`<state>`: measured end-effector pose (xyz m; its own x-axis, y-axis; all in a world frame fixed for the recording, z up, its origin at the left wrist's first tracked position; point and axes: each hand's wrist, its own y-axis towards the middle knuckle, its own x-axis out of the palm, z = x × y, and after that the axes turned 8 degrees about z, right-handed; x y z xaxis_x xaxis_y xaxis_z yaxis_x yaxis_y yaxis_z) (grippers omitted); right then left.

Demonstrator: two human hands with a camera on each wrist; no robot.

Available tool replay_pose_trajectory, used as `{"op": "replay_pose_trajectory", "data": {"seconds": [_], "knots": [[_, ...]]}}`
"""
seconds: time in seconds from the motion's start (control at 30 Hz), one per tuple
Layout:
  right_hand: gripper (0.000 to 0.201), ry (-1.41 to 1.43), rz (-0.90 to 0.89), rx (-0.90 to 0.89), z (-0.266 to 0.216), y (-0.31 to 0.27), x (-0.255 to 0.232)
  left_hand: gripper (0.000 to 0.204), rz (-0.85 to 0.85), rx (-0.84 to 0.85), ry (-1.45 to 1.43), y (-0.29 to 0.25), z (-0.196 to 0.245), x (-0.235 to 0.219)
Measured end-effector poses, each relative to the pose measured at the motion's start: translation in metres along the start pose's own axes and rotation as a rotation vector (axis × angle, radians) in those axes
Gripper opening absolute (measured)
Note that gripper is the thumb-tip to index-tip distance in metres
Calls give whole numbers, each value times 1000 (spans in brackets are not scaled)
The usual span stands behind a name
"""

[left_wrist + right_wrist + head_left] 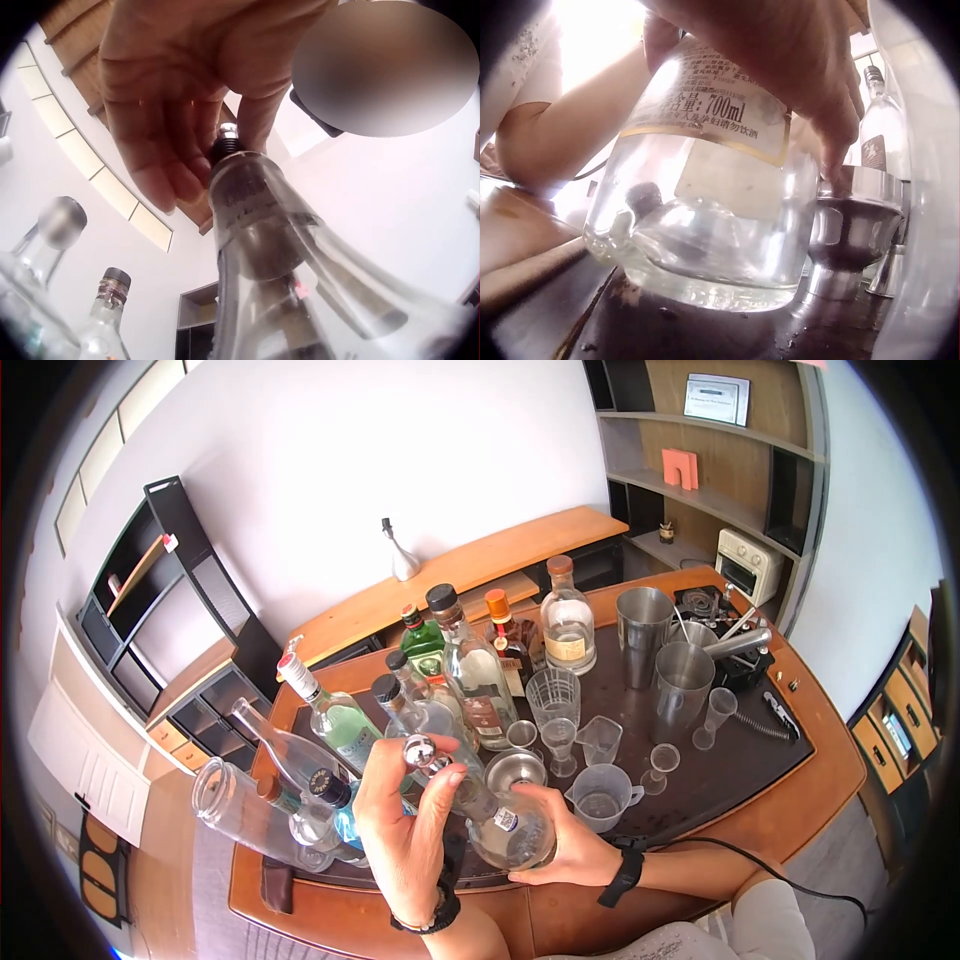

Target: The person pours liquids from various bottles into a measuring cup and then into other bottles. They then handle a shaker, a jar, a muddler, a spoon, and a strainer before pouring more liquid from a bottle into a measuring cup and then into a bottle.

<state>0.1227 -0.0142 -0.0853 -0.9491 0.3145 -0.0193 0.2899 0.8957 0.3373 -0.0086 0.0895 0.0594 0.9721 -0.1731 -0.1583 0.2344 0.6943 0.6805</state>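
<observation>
The left hand (405,840) pinches a shiny silver stopper (427,752) between thumb and fingers. Its black ribbed lower part (225,148) shows at the mouth of a clear glass bottle (262,247) in the left wrist view; whether it sits inside the neck I cannot tell. Around the body of that bottle (512,838), which leans to the left, curls the right hand (578,848). Clear liquid and a label reading 700ml (712,112) are visible in the right wrist view, with the right hand (780,52) over the upper part of the bottle.
Several bottles, including a green-tinted one (345,722), crowd the left and middle of the dark mat (620,705). A steel bowl (515,768), a measuring cup (602,800) and small glasses stand close by. Metal shakers (684,685) are farther right; a black cable (790,880) crosses the right forearm.
</observation>
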Motion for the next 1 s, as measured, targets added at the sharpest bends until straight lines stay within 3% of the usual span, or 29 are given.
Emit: {"op": "replay_pose_trajectory", "data": {"seconds": [0.13, 0.27, 0.33, 0.37, 0.47, 0.5, 0.53, 0.6, 0.73, 0.83, 0.93, 1.0], "knots": [[105, -8, 18, -16, 3, -1, 3, 20, -50, -69, -5, 0, 1, -2], [106, -19, 44, -35, 13, -2, 5, 10, 155, -22, -207, -5, 6, 7], [107, -16, 49, -28, 14, -4, 4, 23, 136, 165, -42, -4, 3, -4], [108, -36, 54, -39, 11, -5, 4, 28, 212, 149, -115, -7, 1, -3], [109, -53, 78, -85, 9, -7, 5, 30, 207, 211, -295, -6, 0, -5], [111, -67, 73, -90, 9, -7, 5, 31, 122, 372, -355, 1, 1, -11], [112, -71, 83, -92, 10, -9, 4, 33, 92, 361, -292, 1, 2, -13], [113, -73, 80, -107, 11, -10, 5, 31, 198, 216, -151, -8, 0, -6], [111, -100, 124, -227, -7, -16, -5, 23, 110, 119, -87, -10, 6, 5], [88, -176, 168, -275, -40, -26, -34, 21, -49, 19, -48, -8, 9, 6], [67, -160, 257, -249, -65, -50, -75, 13, -69, -3, -25, -7, 6, 13], [57, -295, 470, -340, -63, -67, -103, 12, -120, -8, 43, -6, 4, 12]]}}
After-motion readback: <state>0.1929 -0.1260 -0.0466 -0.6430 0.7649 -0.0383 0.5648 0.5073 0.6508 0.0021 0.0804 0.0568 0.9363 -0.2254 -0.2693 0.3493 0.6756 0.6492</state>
